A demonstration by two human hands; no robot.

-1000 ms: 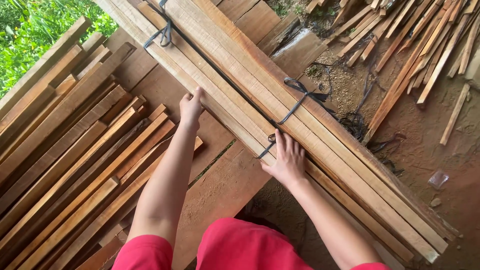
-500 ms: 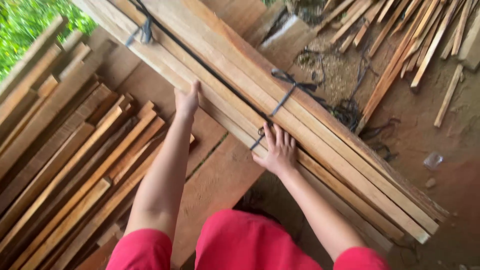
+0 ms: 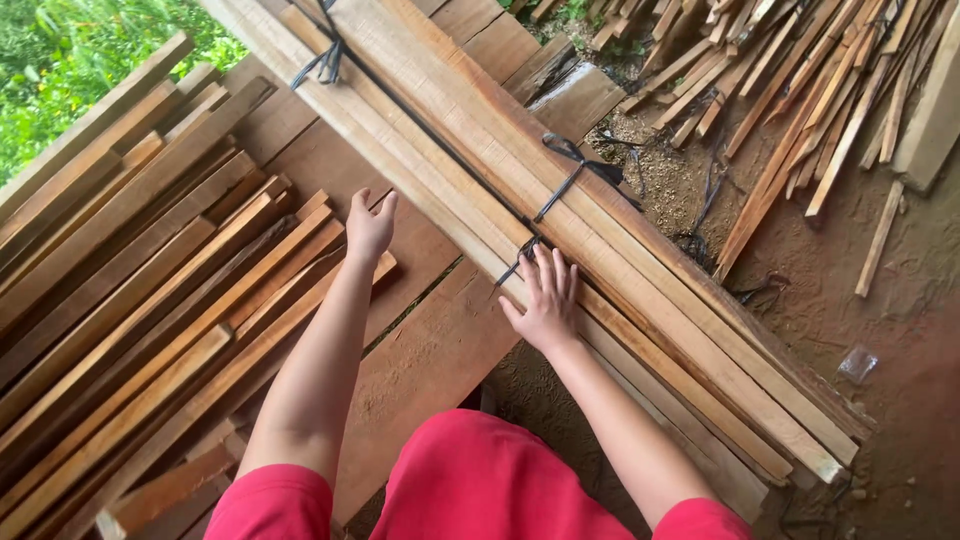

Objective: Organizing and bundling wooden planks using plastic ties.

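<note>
At the far left, green leaves (image 3: 60, 70) show past a loose stack of slats (image 3: 130, 300): long, narrow, rough-sawn strips of reddish-brown wood, too many to count, lying on a diagonal. They rest on wide, dark boards (image 3: 420, 370) that form a platform under you.

Your left hand (image 3: 369, 226) hovers open over the platform, fingers loosely spread, palm turned toward the bundle, touching nothing; the nearest slat ends lie just beside it.

The bundle (image 3: 560, 200) runs diagonally from the top left edge toward the bottom right, along the platform's right edge and overhanging it. It is made of pale, straight, square-edged planks with fine saw marks, packed tightly side by side. Two dark ties show: one (image 3: 325, 62) near the top left, one (image 3: 570, 175) at the middle, knotted with loose tails.

Your right hand (image 3: 545, 295) lies flat on the bundle, fingers spread, fingertips beside the middle tie's lower end.

At the right, bare reddish dirt (image 3: 850, 300) holds sawdust and a scattered heap of thin offcuts (image 3: 800, 80).
</note>
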